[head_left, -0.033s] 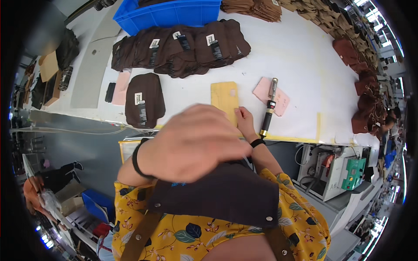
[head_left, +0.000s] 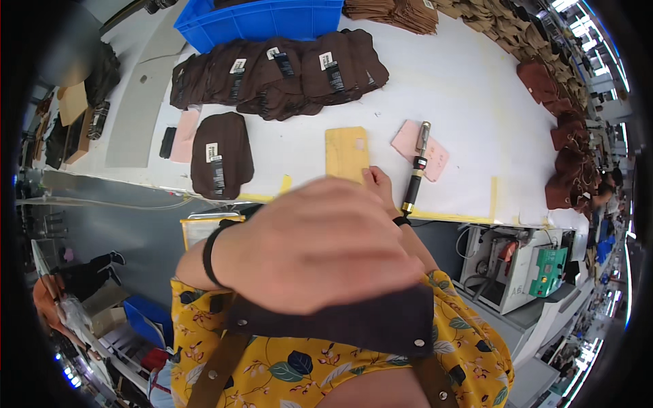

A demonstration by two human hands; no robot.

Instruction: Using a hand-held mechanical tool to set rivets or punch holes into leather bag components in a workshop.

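My left hand [head_left: 316,245], with a black band at its wrist, is raised close to the camera over my lap and the table's front edge. Motion smears it, and its fingers cannot be made out. Beyond it lies a flat yellow board [head_left: 345,151] with a small pale square near its upper right corner; the left hand hides its lower end. By the board's lower right edge is my right hand [head_left: 381,185], its visible fingers curled; whatever they hold is hidden. A black and silver pen-shaped tool [head_left: 416,166] with a cord rests partly across a pink pad [head_left: 435,156].
One dark brown fabric piece [head_left: 223,153] with a white label lies left of my hands. Behind it are overlapping brown pieces [head_left: 272,78] and a blue bin [head_left: 262,22]. Reddish-brown bundles [head_left: 568,163] line the right side. A green box [head_left: 548,272] sits below the table edge.
My left hand has shifted right and a little toward me. The right hand stays beside the yellow board. The whole view has slid slightly.
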